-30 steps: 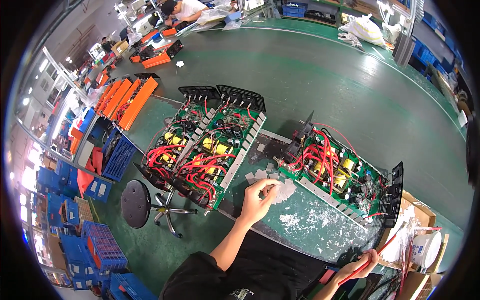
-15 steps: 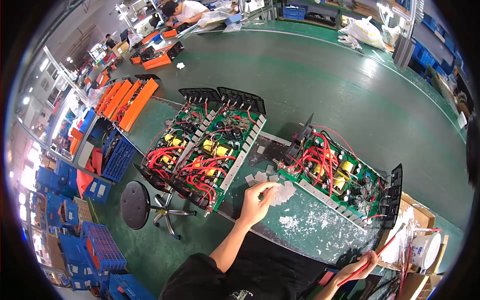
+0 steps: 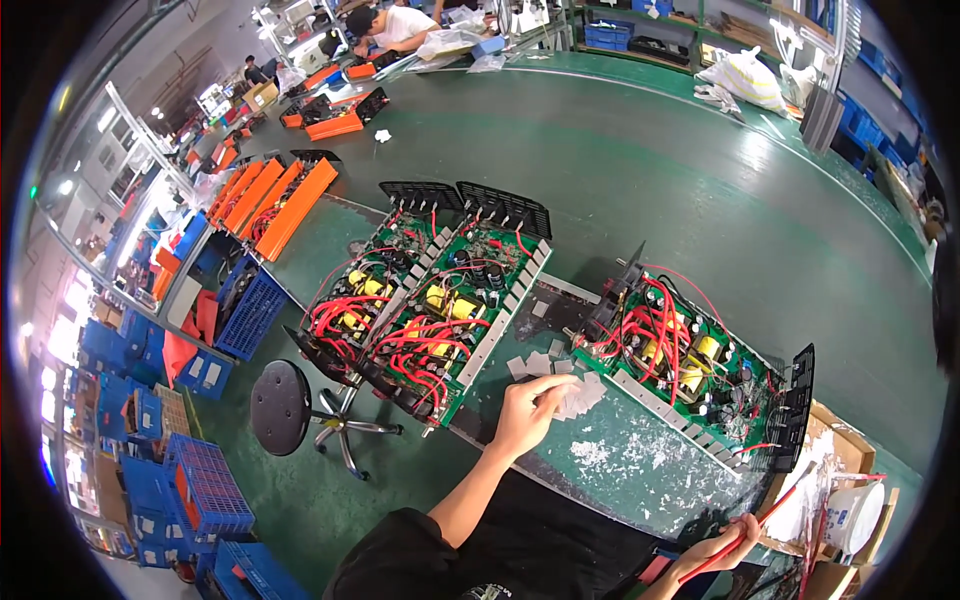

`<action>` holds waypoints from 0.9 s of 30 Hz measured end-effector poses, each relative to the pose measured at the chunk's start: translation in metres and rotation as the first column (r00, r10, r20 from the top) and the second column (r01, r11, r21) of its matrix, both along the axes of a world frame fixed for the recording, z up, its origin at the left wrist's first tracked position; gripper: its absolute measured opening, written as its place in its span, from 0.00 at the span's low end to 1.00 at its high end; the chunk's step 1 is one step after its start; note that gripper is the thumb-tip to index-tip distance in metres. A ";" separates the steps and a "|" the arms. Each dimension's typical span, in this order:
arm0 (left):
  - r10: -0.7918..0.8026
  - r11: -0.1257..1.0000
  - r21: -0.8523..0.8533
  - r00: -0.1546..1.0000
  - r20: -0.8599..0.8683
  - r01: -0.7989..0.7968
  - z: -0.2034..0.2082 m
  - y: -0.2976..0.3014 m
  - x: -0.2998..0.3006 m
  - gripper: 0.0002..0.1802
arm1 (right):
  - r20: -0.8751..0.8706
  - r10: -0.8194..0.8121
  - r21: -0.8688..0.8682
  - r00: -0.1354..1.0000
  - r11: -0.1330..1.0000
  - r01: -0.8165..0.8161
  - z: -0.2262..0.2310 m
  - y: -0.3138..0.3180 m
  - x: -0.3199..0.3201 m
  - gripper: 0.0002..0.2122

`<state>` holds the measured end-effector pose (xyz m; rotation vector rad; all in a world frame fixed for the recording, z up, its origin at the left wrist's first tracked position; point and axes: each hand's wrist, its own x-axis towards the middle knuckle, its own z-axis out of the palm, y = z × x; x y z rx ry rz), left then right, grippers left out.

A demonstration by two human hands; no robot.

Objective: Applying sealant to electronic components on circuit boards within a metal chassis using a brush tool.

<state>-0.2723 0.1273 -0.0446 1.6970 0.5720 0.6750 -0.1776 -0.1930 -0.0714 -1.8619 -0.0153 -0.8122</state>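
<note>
My left hand [image 3: 532, 412] is closed in a pinch above a scatter of thin grey square pads [image 3: 582, 398]; whatever lies between its fingertips is hidden. My right hand [image 3: 728, 548], low on the right, is wrapped round a slim red stick [image 3: 706, 568]. The stick's far end points toward white paste in a cardboard box [image 3: 851, 441]. Beyond the pads lies a green circuit board assembly [image 3: 690, 368] with red wires, yellow coils and a black end panel. Two similar board assemblies [image 3: 440, 318] stand side by side to the left of my left hand.
White smears [image 3: 625, 455] mark the green bench in front of me. A white tub [image 3: 853, 518] stands by the box. Orange-cased units [image 3: 290, 210] line up at the far left. Below are a black stool [image 3: 280, 407] and blue crates [image 3: 205, 490]. Another person [image 3: 395, 28] works at the back.
The whole view has shifted, so the bench and boards sit slightly farther right and lower. Both hands keep nearly the same poses, the left over the pads, the right on the red stick.
</note>
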 end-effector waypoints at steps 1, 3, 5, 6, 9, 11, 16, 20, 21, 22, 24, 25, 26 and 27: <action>-0.010 1.000 -0.018 1.000 0.010 0.010 0.000 0.000 0.000 0.11 | -0.009 0.011 0.001 1.000 1.000 -0.011 0.001 0.001 0.000 0.08; -0.002 0.999 -0.042 0.999 0.035 0.004 -0.001 -0.001 0.001 0.11 | 0.007 0.025 -0.005 1.000 1.000 -0.025 -0.003 -0.003 0.002 0.08; 0.006 0.998 -0.066 0.998 0.059 -0.002 -0.002 -0.001 0.001 0.11 | 0.024 0.041 -0.011 0.999 0.999 -0.041 -0.008 -0.006 0.004 0.08; 0.010 0.994 -0.105 0.996 0.092 0.000 -0.003 -0.001 0.001 0.11 | 0.033 0.038 -0.005 0.999 0.999 -0.038 -0.009 -0.006 0.004 0.08; 0.009 0.980 -0.198 0.997 0.079 0.007 0.002 -0.001 -0.002 0.11 | 0.041 0.033 0.002 0.999 0.999 -0.033 -0.010 -0.006 0.005 0.08; 0.000 0.968 -0.252 0.999 0.033 0.009 0.001 -0.001 -0.003 0.10 | 0.040 0.030 0.003 0.999 1.000 -0.030 -0.009 -0.005 0.004 0.08; 0.013 0.992 -0.123 0.998 0.065 -0.005 -0.002 -0.001 -0.002 0.08 | 0.019 0.000 0.007 1.000 1.000 0.000 -0.007 -0.003 0.002 0.09; -0.001 0.992 -0.127 0.998 0.055 0.008 -0.001 -0.001 -0.001 0.08 | 0.023 0.013 0.019 1.000 1.000 -0.013 -0.006 -0.003 0.002 0.09; -0.002 0.990 -0.138 0.998 0.061 0.011 -0.001 -0.001 0.000 0.08 | 0.031 0.012 0.007 0.999 1.000 -0.012 -0.005 -0.003 0.002 0.09; -0.004 0.989 -0.149 0.998 0.066 0.014 -0.001 -0.001 0.000 0.08 | 0.039 0.011 -0.005 0.999 1.000 -0.011 -0.004 -0.003 0.002 0.09; -0.003 0.990 -0.144 0.998 0.070 0.013 -0.001 -0.001 0.000 0.08 | 0.026 0.023 -0.013 0.999 1.000 -0.022 -0.006 -0.005 0.003 0.09; -0.002 0.990 -0.138 0.997 0.073 0.012 -0.002 -0.001 0.000 0.08 | 0.012 0.035 -0.021 0.999 0.999 -0.035 -0.008 -0.006 0.003 0.09; 0.000 0.991 -0.137 0.997 0.072 0.010 -0.003 -0.001 0.000 0.08 | 0.011 0.038 -0.020 0.999 0.999 -0.038 -0.010 -0.006 0.004 0.09; 0.006 0.991 -0.135 0.997 0.073 0.004 -0.004 -0.001 0.000 0.08 | 0.011 0.031 -0.025 0.999 0.999 -0.031 -0.009 -0.006 0.003 0.09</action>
